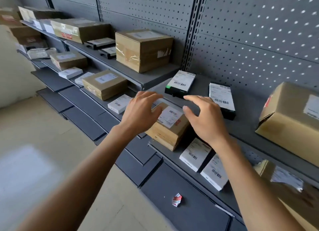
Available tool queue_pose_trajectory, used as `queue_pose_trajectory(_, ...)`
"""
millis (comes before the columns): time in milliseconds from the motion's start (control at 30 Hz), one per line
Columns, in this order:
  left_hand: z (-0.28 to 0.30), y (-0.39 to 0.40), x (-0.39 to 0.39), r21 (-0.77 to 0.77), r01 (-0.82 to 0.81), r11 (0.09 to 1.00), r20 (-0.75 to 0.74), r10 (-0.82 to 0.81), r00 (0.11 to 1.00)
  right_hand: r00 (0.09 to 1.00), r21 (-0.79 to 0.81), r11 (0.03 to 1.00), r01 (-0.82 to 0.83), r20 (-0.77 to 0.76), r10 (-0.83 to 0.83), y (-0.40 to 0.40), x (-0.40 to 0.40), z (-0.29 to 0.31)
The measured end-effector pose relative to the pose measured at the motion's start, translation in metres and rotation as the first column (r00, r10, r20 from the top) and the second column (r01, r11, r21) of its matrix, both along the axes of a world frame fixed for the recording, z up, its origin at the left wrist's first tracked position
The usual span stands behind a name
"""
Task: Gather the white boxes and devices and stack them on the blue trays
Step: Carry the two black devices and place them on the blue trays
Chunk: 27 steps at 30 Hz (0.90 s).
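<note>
Both forearms reach over the shelf point(245, 127); left hand point(139, 113) and right hand point(205, 120) hover, fingers spread wide, holding nothing, above a brown box point(170, 127), which might slip off if grabbed unevenly.

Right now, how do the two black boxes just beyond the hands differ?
The left black box has a green patch at its near corner; the right black box shows none. The left one lies farther back and tilts rightward; the right one sits nearer and tilts leftward. Both carry white barcode labels and rest on the grey shelf.
</note>
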<state>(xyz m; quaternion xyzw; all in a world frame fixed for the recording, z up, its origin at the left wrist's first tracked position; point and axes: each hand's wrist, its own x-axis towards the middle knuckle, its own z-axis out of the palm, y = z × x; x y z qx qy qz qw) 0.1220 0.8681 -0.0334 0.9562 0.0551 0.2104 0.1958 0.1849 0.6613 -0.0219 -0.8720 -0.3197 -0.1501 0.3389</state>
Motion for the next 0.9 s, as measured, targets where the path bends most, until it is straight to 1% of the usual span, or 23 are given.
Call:
queue_pose_trajectory(167, 0.008, -0.016, 0.056, 0.056, 0.07, 0.996, 0.013, -0.071, 0.997, 0.991, 0.031, 0.992, 0.126, 0.033, -0.127, -0.024, 0.032, 0.0)
queue_pose_trajectory(267, 0.01, -0.027, 0.08, 0.045, 0.08, 0.996, 0.013, -0.081, 0.997, 0.978, -0.008, 0.979, 0.202, 0.064, -0.201, -0.033, 0.046, -0.006)
queue_pose_trajectory(367, 0.006, -0.036, 0.099, 0.05, 0.078, 0.996, -0.05, -0.075, 0.996, 0.94, -0.059, 0.944, 0.324, 0.135, -0.314, -0.038, 0.049, -0.012)
queue_pose_trajectory(500, 0.0, -0.04, 0.118, 0.073, 0.071, 0.995, -0.153, -0.059, 0.987, 0.893, -0.137, 0.885, 0.445, 0.139, -0.427, -0.039, 0.05, -0.018)
queue_pose_trajectory(567, -0.004, -0.037, 0.123, 0.081, 0.082, 0.993, -0.172, -0.067, 0.983, 0.881, -0.196, 0.859, 0.472, 0.122, -0.457, -0.035, 0.049, -0.021)
queue_pose_trajectory(633, -0.007, -0.033, 0.125, 0.073, 0.092, 0.993, -0.152, -0.081, 0.985, 0.876, -0.237, 0.844, 0.482, 0.093, -0.474, -0.031, 0.047, -0.022)
queue_pose_trajectory(767, -0.007, -0.025, 0.126, 0.024, 0.121, 0.992, -0.105, -0.117, 0.988, 0.869, -0.255, 0.834, 0.489, 0.051, -0.493, -0.026, 0.04, -0.021)
queue_pose_trajectory(900, -0.004, -0.017, 0.121, -0.021, 0.176, 0.984, -0.103, -0.178, 0.979, 0.863, -0.287, 0.818, 0.499, 0.073, -0.501, -0.017, 0.031, -0.018)
